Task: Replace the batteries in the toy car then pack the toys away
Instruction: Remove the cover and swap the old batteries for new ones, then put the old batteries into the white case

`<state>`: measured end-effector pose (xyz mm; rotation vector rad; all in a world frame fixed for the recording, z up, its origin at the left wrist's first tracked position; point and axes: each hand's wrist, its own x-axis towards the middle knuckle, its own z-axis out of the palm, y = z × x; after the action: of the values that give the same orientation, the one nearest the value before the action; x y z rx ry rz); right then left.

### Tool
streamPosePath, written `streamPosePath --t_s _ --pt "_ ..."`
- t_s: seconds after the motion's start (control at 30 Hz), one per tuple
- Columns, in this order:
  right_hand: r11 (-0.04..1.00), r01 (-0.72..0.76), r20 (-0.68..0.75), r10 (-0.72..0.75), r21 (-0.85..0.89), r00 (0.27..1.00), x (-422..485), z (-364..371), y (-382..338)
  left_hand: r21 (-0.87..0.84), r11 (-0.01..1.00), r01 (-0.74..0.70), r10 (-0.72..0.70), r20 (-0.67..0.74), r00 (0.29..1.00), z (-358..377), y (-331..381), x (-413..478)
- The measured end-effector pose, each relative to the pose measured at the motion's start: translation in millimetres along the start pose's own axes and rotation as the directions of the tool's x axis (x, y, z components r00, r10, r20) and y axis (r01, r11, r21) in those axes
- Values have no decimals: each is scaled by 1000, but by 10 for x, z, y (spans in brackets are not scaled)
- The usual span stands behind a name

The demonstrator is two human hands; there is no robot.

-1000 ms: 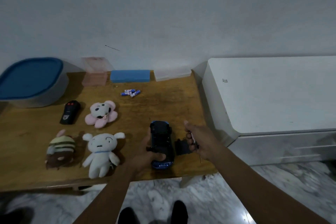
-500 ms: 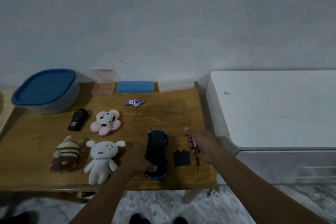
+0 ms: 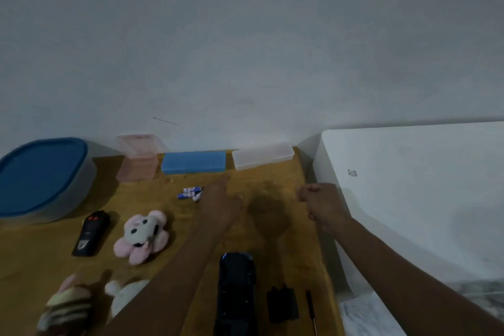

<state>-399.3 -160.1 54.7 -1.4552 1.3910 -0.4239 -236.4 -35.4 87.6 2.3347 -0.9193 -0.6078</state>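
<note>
No readable text anywhere. The batteries (image 3: pixel 191 192) are showing blue-and-white label print, too blurred to read. The black remote control (image 3: pixel 91 234) is carrying a small pale mark near its lower end and red buttons at top, nothing legible. A small mark on the white cabinet top (image 3: pixel 352 172) is not reading as a sign.

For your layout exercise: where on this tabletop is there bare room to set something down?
Bare wood lies between the toy car, clear box and right hand, and between the remote and blue-lidded tub. The near-left corner is crowded with plush toys.
</note>
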Motion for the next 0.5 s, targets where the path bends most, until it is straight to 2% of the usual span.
streamPosePath --t_s 0.13,0.27,0.33,0.5 --pt "989 33 -60 -42 -141 997 607 88 -145 -58 997 56 -56 1 998 321 33 726" --pt "990 15 -111 -31 -144 993 1052 208 -217 -90 992 91 -94 -34 995 555 7 1153" --pt "992 32 -137 -49 -123 989 1176 256 -246 -42 998 51 -52 -31 998 651 -28 1281" --pt "990 30 -60 -39 -138 997 1225 272 -335 82 995 -53 49 42 998 772 -101 1515"
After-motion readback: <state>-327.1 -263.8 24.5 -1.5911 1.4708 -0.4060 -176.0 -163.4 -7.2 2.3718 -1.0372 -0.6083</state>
